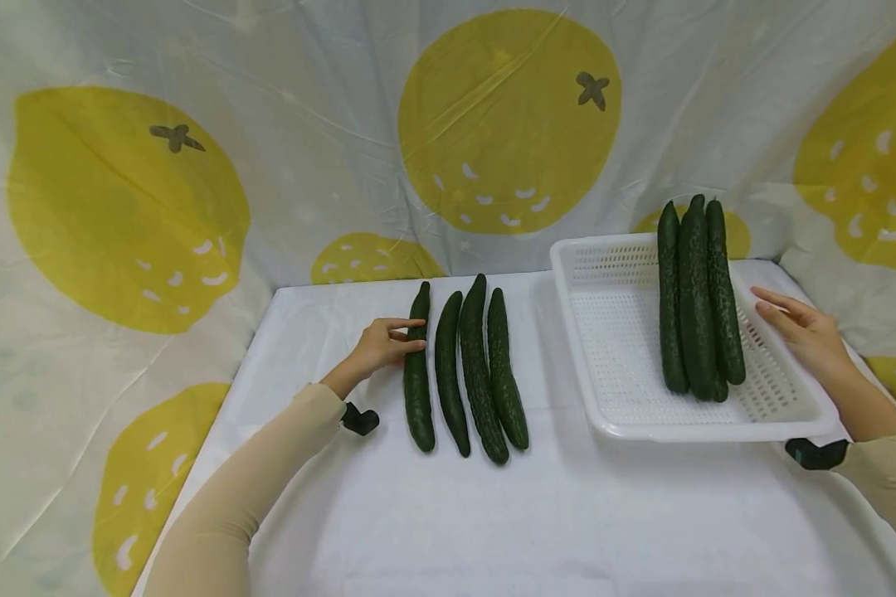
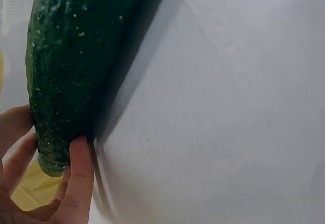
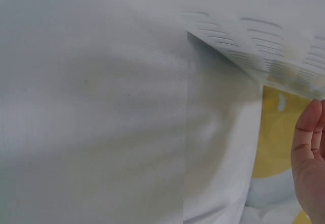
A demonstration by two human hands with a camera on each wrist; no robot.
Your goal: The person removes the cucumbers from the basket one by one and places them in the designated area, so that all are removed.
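My left hand (image 1: 385, 342) has its thumb and fingers on either side of the leftmost cucumber (image 1: 418, 398), toward its far part. In the left wrist view, the fingers (image 2: 81, 170) pinch that cucumber (image 2: 81, 66) close to its tapered end, and it lies against the white cloth. Beside the right rim of a white perforated basket (image 1: 578, 356) is my right hand (image 1: 810, 336), its fingers extended toward the rim. The right wrist view has the right hand (image 3: 310, 158) at the edge, fingertips right at the basket's slotted wall (image 3: 238, 41).
More cucumbers lie side by side on the white-covered table (image 1: 485, 522), the nearest being a slimmer cucumber (image 1: 450, 373). Inside the basket several cucumbers (image 1: 694, 307) are bunched toward its right side. A lemon-print curtain (image 1: 328, 124) hangs behind and at both sides.
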